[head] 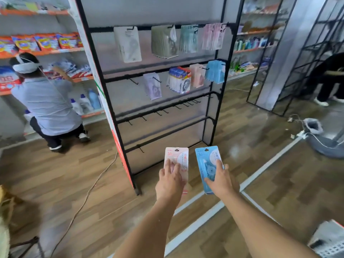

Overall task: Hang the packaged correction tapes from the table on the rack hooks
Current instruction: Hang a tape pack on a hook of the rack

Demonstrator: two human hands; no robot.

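Hands [197, 180] with pink [176, 161], seemingly blue packs [207, 164]

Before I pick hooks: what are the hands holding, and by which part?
Left hand holds the pink correction tape pack by its lower half; right hand holds the blue correction tape pack likewise.

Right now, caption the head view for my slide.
Left hand holds pink pack, right hand blue pack, facing rack.
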